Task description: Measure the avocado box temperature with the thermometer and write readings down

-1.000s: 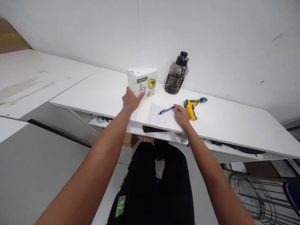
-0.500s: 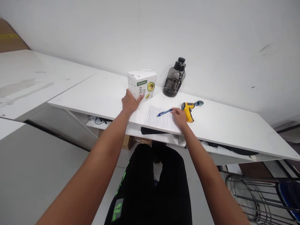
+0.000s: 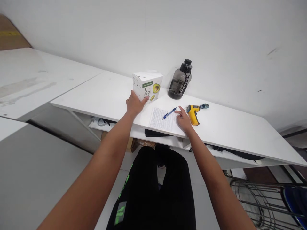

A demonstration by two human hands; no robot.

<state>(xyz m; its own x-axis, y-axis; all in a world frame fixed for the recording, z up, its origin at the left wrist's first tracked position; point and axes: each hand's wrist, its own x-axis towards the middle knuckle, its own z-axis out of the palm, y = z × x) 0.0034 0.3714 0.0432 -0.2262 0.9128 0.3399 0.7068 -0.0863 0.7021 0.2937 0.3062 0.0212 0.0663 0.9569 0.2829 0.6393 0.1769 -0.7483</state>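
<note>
My left hand (image 3: 135, 103) grips the lower front of a white box (image 3: 146, 83) with avocado pictures, which stands on the white table. To its right, a blue pen (image 3: 169, 113) lies on a sheet of paper (image 3: 157, 119) covered in small writing. My right hand (image 3: 183, 118) rests at the paper's right side, fingers apart, just right of the pen and not holding it. Close beside that hand is a yellow and black infrared thermometer gun (image 3: 193, 114), lying on its side.
A dark see-through water bottle (image 3: 178, 81) stands at the back against the wall. Under the tabletop (image 3: 230, 124) runs a shelf holding dark items and cables. A wire basket (image 3: 254, 201) is at lower right, and a cardboard box (image 3: 11, 35) at far left.
My right hand has let go of the pen, which now lies on the paper, and its fingers have spread. My left hand still holds the box.
</note>
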